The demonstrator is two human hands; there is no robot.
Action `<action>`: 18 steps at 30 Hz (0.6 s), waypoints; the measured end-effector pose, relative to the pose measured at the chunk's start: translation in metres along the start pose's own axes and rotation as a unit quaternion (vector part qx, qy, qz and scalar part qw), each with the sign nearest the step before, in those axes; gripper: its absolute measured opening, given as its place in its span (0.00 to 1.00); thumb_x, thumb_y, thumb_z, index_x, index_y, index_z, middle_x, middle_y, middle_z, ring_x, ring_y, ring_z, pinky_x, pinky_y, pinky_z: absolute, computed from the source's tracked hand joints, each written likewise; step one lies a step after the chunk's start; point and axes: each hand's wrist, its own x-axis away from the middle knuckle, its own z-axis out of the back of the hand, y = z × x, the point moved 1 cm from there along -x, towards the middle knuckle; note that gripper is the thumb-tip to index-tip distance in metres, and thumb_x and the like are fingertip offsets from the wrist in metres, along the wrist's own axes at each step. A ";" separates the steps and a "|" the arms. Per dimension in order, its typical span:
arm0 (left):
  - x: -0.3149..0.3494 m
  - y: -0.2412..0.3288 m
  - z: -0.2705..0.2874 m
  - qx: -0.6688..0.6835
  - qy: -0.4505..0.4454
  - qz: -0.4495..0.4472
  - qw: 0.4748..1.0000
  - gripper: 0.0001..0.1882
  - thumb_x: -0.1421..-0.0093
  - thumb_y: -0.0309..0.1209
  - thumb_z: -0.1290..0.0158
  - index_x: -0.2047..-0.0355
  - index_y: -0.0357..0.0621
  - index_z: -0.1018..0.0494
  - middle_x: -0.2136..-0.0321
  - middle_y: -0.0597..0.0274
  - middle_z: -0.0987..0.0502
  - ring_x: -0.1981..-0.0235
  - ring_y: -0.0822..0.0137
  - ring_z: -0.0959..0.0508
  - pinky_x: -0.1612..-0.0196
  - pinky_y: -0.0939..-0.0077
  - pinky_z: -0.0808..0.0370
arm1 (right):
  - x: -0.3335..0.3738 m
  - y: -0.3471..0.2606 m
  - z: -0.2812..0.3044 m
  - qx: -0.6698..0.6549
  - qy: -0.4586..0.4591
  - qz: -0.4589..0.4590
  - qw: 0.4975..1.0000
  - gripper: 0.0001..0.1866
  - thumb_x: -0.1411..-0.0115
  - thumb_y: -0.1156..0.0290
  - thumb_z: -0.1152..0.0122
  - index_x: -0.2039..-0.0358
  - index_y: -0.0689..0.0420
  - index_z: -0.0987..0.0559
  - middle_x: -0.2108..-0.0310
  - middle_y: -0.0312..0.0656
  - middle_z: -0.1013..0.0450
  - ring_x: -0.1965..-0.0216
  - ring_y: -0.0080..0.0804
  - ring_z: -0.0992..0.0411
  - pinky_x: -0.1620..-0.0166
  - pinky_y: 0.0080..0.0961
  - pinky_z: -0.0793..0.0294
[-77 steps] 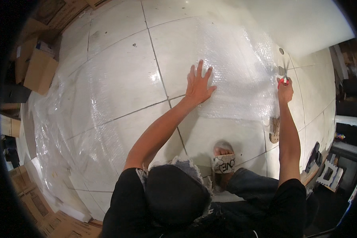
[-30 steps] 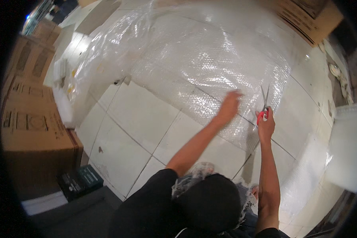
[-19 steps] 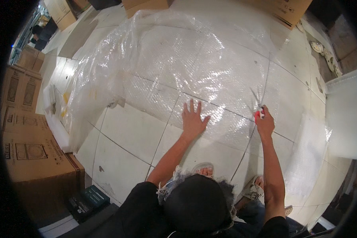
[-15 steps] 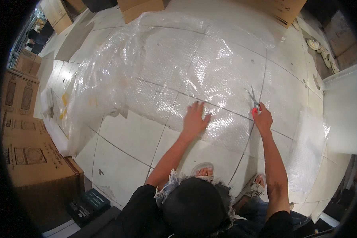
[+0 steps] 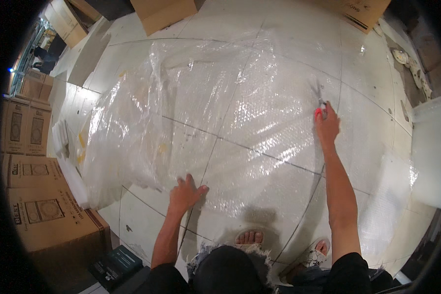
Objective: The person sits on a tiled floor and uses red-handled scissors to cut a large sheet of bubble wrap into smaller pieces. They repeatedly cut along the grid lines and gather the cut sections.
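A wide sheet of clear bubble wrap point(image 5: 259, 142) lies spread and wrinkled over the tiled floor, bunched up on its left side. My left hand point(image 5: 183, 195) is at the near edge of the sheet, its fingers apart and the thumb pointing right. Whether its fingertips press on the plastic I cannot tell. Farther off to the right, my right hand point(image 5: 330, 127) is closed round the red handles of a pair of scissors point(image 5: 320, 113). The blades point away from me over the wrap and are blurred.
Brown cartons point(image 5: 49, 210) are stacked along the left, with a dark box point(image 5: 115, 267) by them. An open carton point(image 5: 161, 14) stands at the far side. At the right is a large pale roll point(image 5: 433, 147). My sandalled feet point(image 5: 250, 238) are close to the wrap.
My left hand has moved left and toward me. The wrap's near edge has shifted toward me, and its folds lie differently. My right hand has moved slightly away with the scissors.
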 end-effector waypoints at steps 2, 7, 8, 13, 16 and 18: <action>-0.020 0.032 0.054 -0.032 0.004 -0.029 0.999 0.38 0.42 0.63 0.56 0.43 0.45 0.34 0.51 0.38 0.29 0.52 0.39 0.26 0.49 0.48 0.31 | -0.021 -0.036 0.017 -0.037 -0.037 -0.112 0.992 0.30 0.42 0.63 0.42 0.39 0.49 0.35 0.49 0.44 0.30 0.44 0.43 0.34 0.37 0.49 0.45; -0.186 0.126 0.173 0.134 0.365 -0.289 0.875 0.20 0.37 0.43 0.51 0.56 0.38 0.24 0.60 0.47 0.21 0.60 0.47 0.22 0.54 0.58 0.28 | -0.074 -0.017 -0.028 0.014 0.086 0.062 0.994 0.28 0.40 0.63 0.45 0.39 0.50 0.35 0.47 0.44 0.31 0.43 0.42 0.35 0.36 0.55 0.50; -0.222 0.146 0.192 0.116 0.411 -0.330 0.842 0.19 0.36 0.41 0.52 0.57 0.37 0.25 0.56 0.47 0.23 0.55 0.49 0.24 0.54 0.57 0.28 | -0.074 -0.015 -0.035 0.035 0.085 0.061 0.994 0.28 0.40 0.63 0.46 0.39 0.50 0.35 0.46 0.44 0.32 0.42 0.42 0.36 0.35 0.55 0.51; -0.351 0.221 0.232 0.124 0.334 -0.365 0.860 0.23 0.34 0.44 0.59 0.51 0.38 0.30 0.47 0.49 0.29 0.43 0.48 0.33 0.42 0.56 0.38 | -0.069 -0.011 -0.047 0.033 0.075 0.058 0.995 0.29 0.40 0.62 0.45 0.39 0.53 0.36 0.46 0.49 0.34 0.42 0.44 0.38 0.35 0.59 0.55; -0.389 0.239 0.252 0.015 0.283 -0.173 0.943 0.28 0.33 0.49 0.64 0.43 0.40 0.36 0.38 0.50 0.39 0.40 0.38 0.38 0.37 0.48 0.47 | -0.069 -0.013 -0.042 0.041 0.082 0.045 0.995 0.29 0.41 0.63 0.44 0.39 0.55 0.36 0.48 0.50 0.34 0.44 0.46 0.37 0.36 0.60 0.53; -0.404 0.255 0.259 0.077 0.274 -0.070 0.956 0.33 0.34 0.53 0.66 0.39 0.42 0.41 0.35 0.52 0.46 0.38 0.34 0.43 0.36 0.41 0.51 | -0.068 -0.013 -0.040 0.044 0.089 0.039 0.994 0.29 0.42 0.64 0.43 0.40 0.55 0.35 0.48 0.50 0.34 0.45 0.47 0.37 0.36 0.60 0.51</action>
